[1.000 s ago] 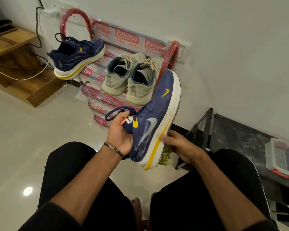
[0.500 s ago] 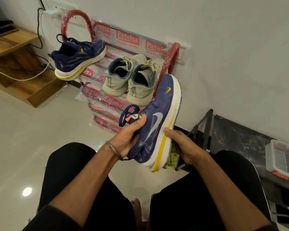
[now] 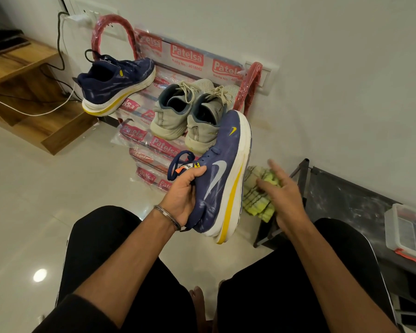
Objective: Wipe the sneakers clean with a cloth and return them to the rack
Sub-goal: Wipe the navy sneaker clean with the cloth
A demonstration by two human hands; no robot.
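held sneaker: a navy-blue running shoe (image 3: 222,179) is being gripped by the left hand (image 3: 185,192), fingers curled around the collar and tongue area, thumb up by the orange-and-white tag; it's being held over the lap, tilted on its side, toe pointing up toward the rack, sole facing right
look of it: knit-looking blue upper with pale streaks across it, a grey swoosh on the side, a tiny yellow swoosh near the toe, thick white foam midsole with a yellow stripe along it, dark blue lace looped at the top
cloth: a yellow-green rag (image 3: 259,195) with dark checked lines, soft and crumpled, is being held in the right hand (image 3: 282,195) just beside the sole; some fingers are being spread out loose, so the exact grip can't be made out
second blue sneaker: the matching shoe (image 3: 117,84) is being kept on the rack's top left, heel sticking out over the edge
grey pair: two worn grey-beige sneakers (image 3: 192,114) with cream laces are being stored side by side, heels outward
rack: red tube frame (image 3: 249,88), shelves wrapped in clear printed plastic, standing against the wall
extras: a clear plastic box (image 3: 407,230) is being kept on a dark low counter (image 3: 341,195) at right; glossy pale tile floor (image 3: 34,200)
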